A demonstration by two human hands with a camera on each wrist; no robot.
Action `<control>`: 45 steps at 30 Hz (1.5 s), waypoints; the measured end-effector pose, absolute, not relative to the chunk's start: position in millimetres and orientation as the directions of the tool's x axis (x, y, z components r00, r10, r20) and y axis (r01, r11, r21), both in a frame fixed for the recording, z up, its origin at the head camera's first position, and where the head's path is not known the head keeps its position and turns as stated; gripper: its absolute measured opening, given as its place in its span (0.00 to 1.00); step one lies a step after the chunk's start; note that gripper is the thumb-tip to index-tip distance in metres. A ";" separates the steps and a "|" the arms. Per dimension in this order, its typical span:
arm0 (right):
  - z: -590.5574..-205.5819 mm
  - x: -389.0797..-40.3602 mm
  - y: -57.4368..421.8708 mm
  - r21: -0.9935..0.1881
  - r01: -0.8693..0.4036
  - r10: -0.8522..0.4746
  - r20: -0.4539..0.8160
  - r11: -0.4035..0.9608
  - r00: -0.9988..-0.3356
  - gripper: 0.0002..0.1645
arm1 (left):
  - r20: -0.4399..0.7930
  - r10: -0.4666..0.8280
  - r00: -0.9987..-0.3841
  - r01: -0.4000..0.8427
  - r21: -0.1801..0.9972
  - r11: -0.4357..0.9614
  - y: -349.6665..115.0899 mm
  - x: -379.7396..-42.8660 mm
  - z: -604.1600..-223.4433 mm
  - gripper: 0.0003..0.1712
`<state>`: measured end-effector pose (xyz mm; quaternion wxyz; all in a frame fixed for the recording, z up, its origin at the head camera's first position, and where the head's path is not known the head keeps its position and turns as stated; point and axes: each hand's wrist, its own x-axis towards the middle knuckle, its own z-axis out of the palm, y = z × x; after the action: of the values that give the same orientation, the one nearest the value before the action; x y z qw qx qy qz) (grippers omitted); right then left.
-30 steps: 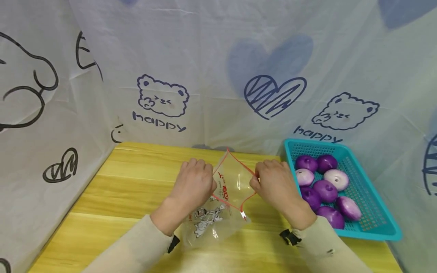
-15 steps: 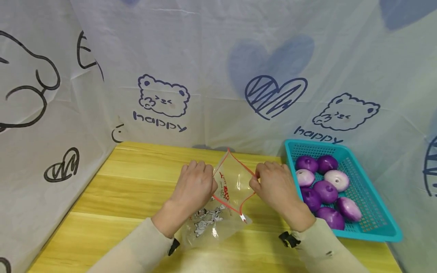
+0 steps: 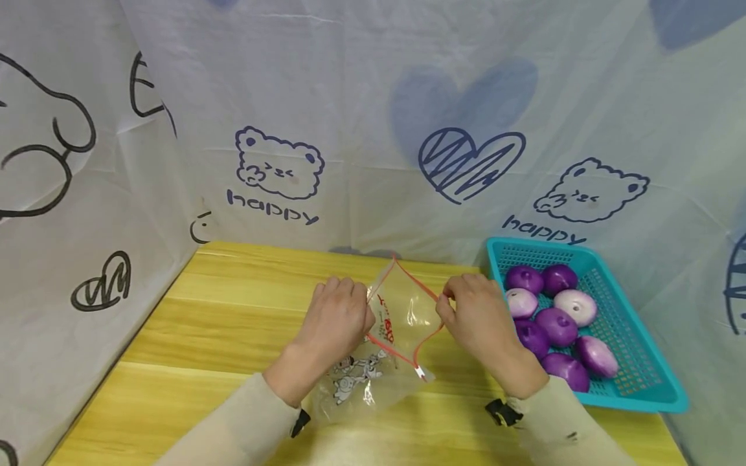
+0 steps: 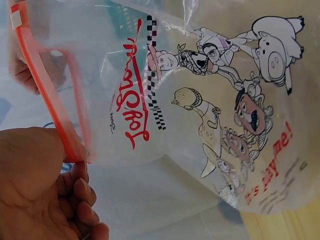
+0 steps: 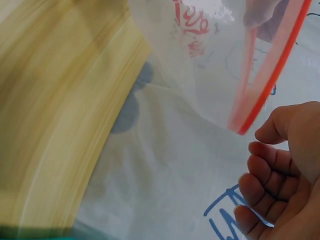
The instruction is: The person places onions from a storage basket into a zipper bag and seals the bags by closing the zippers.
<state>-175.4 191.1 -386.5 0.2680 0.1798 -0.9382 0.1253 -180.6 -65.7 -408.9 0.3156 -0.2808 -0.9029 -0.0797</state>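
Hands (image 3: 340, 315) (image 3: 474, 314) apart — left pinching bag (image 3: 379, 364), right loose

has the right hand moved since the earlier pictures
Yes: in the head view, the right hand has shifted slightly rightward, judged against the basket.

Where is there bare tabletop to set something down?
Bare: the left of the table, between cloth and left hand; the near strip between the sleeves. Crowded: the middle, with bag and right hand, and the right, with the basket of onions.
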 end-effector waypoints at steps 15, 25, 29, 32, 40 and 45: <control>-394.8 -176.1 225.2 -0.066 -0.407 -0.284 0.614 0.911 -0.737 0.05 | 0.566 0.505 -0.652 0.507 -0.169 0.845 -50.0 -178.5 -421.7 0.17; -399.0 -179.0 275.9 0.102 -0.439 -0.394 0.652 0.893 -0.648 0.05 | 0.586 0.502 -0.636 0.516 -0.160 0.841 -51.5 -178.5 -417.8 0.16; -401.8 -182.1 301.2 0.171 -0.454 -0.450 0.638 0.874 -0.626 0.09 | 0.555 0.494 -0.669 0.520 -0.125 0.845 -53.5 -178.2 -414.2 0.15; -403.9 -183.5 317.7 0.221 -0.463 -0.493 0.609 0.858 -0.621 0.10 | 0.554 0.487 -0.676 0.518 -0.113 0.848 -55.1 -178.7 -413.5 0.14; -410.4 -182.2 349.4 0.311 -0.470 -0.564 0.468 0.826 -0.680 0.11 | 0.558 0.464 -0.688 0.519 -0.069 0.852 -56.5 -177.5 -411.2 0.15; -418.3 -185.6 364.5 0.355 -0.528 -0.636 0.398 0.771 -0.661 0.15 | 0.574 0.462 -0.676 0.522 -0.070 0.850 -57.0 -177.8 -412.0 0.16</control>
<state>-185.6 364.5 -418.3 0.2570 0.3214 -0.9054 -0.1048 -177.8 -57.0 -412.0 0.2995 -0.2690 -0.9140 -0.0500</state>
